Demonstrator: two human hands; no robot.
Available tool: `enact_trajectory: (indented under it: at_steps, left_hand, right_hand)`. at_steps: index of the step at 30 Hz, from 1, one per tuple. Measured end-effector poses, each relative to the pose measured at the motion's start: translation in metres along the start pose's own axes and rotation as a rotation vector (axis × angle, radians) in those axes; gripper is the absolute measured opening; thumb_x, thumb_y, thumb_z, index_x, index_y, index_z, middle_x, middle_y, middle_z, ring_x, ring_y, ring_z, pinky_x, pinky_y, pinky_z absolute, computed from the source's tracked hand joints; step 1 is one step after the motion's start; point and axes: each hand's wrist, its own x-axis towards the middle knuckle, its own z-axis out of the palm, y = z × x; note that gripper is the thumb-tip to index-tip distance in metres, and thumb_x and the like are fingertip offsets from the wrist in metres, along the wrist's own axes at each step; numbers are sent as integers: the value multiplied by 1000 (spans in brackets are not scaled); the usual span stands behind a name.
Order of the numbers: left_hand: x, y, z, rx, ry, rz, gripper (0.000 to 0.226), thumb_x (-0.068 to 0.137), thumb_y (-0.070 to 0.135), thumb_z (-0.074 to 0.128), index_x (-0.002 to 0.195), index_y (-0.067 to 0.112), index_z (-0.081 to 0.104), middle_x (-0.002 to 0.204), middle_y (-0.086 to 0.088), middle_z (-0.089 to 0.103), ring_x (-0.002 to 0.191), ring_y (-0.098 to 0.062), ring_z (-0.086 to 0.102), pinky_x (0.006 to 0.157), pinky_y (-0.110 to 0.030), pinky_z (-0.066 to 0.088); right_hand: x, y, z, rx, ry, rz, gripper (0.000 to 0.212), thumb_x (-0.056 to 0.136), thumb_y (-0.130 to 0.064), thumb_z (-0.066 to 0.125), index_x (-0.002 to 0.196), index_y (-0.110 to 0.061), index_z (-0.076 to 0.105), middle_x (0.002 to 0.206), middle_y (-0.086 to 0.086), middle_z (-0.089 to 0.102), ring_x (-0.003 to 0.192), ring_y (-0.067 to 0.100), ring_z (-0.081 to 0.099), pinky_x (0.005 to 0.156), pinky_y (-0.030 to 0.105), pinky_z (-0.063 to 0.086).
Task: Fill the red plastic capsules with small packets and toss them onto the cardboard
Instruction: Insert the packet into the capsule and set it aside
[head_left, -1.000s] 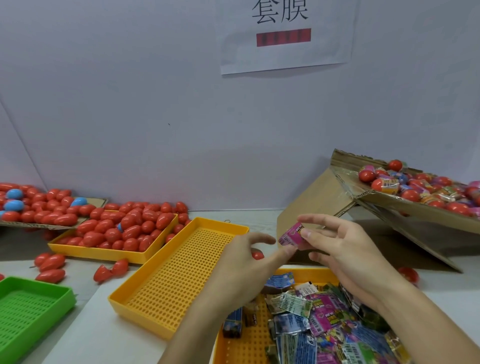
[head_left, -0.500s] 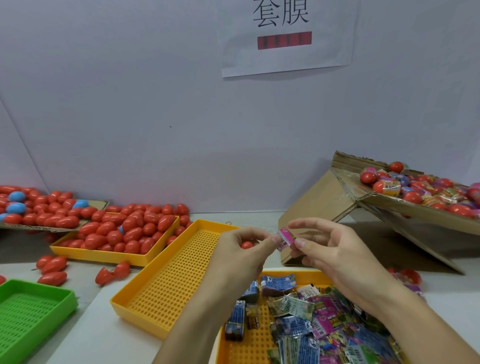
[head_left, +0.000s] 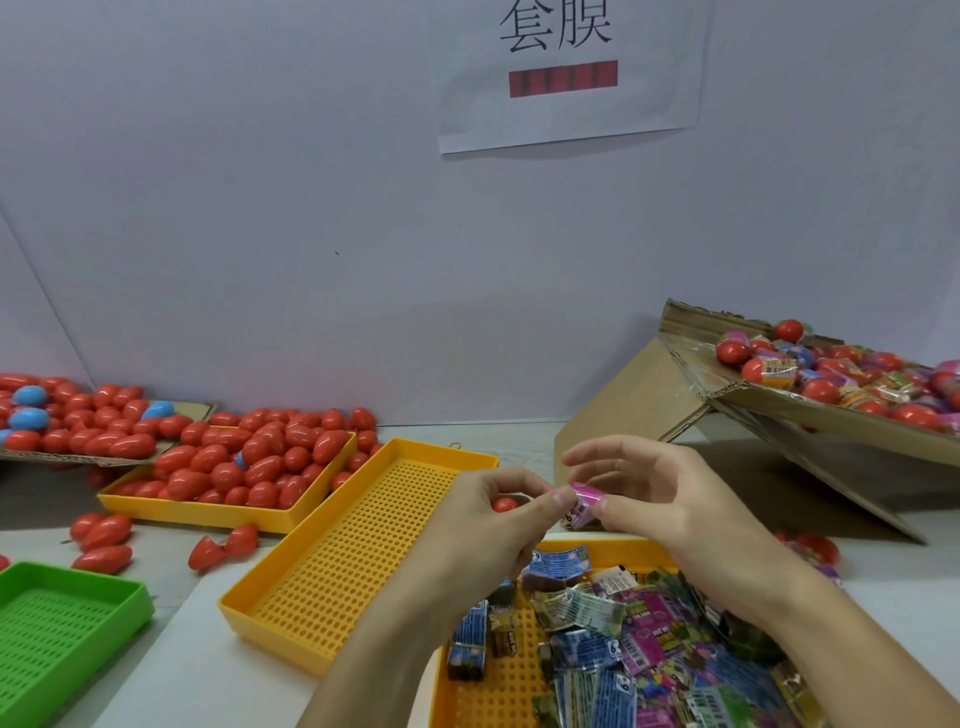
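Pink packet (head_left: 581, 503) is pinched between left hand (head_left: 498, 525) and right hand (head_left: 670, 512), red capsule (head_left: 505, 504) cupped in left, presumably for folding to fit.

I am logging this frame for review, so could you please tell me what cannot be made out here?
- Head view: red capsule mostly hidden inside the left hand; open or closed unclear.
- Pink packet: print too small; partly covered by the right hand fingers.
- Packet tray: cut off by the bottom edge.
- Cardboard: cut off at the right edge.
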Motion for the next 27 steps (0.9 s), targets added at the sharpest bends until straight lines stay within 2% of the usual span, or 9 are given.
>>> enact_trajectory:
  at_steps: [3, 7, 10, 13, 18, 21, 23, 27]
  left_hand:
    - [-1, 0, -1, -3, -14, -10, 43, 75, 49, 70, 88, 8, 72, 54, 4, 48, 52, -12, 42, 52, -23, 39]
    - [-1, 0, -2, -17, -24, -2, 45, 74, 50, 71, 88, 6, 72, 55, 3, 47, 52, -14, 41, 51, -22, 39]
    - [-1, 1, -3, -36, -55, 8, 44, 77, 46, 72, 91, 4, 71, 56, 2, 47, 53, -15, 41, 51, -22, 39]
    - [-2, 1, -3, -33, -74, -8, 40, 78, 45, 72, 88, 7, 71, 57, 2, 48, 54, -16, 41, 51, -22, 39]
    - [-2, 1, -3, -34, -91, -29, 40, 78, 46, 71, 87, 7, 71, 56, 4, 48, 52, -12, 43, 51, -20, 40]
    - [-3, 1, -2, -42, -106, -43, 44, 77, 49, 71, 88, 7, 71, 56, 4, 48, 51, -12, 42, 51, -21, 39]
    - [-3, 2, -2, -45, -94, -35, 43, 77, 51, 70, 88, 9, 72, 56, 4, 48, 52, -12, 42, 51, -22, 38]
    - [1, 0, 0, 32, 58, 53, 14, 87, 39, 72, 92, 26, 74, 56, 1, 47, 54, -16, 38, 56, -32, 35]
  right_hand:
    - [1, 2, -2, 53, -1, -6, 30, 78, -27, 74, 107, -35, 73, 99, -1, 72, 98, 17, 69, 80, 24, 55]
    - [1, 6, -3, 131, -60, 32, 42, 77, -22, 74, 116, -36, 68, 99, 1, 67, 96, 20, 66, 83, 32, 52]
    - [2, 6, -1, 256, -133, 51, 50, 70, -19, 76, 117, -34, 67, 94, 4, 60, 88, 16, 60, 80, 31, 50]
    - [1, 4, -1, 398, -172, 26, 52, 74, -2, 70, 117, -30, 67, 90, 7, 54, 84, 17, 56, 81, 29, 52]
    - [1, 1, 1, 436, -175, -19, 55, 74, 5, 67, 115, -31, 67, 91, 7, 52, 87, 21, 54, 87, 35, 53]
    - [0, 1, 2, 428, -175, -23, 52, 74, 0, 72, 115, -32, 66, 90, 6, 52, 88, 22, 55, 86, 34, 53]
    - [1, 2, 2, 379, -160, -6, 48, 73, -13, 76, 115, -33, 66, 87, 4, 55, 86, 20, 59, 85, 30, 52]
    - [2, 8, 2, 184, -67, 53, 44, 77, -27, 75, 118, -39, 62, 90, 4, 64, 94, 25, 65, 86, 34, 50]
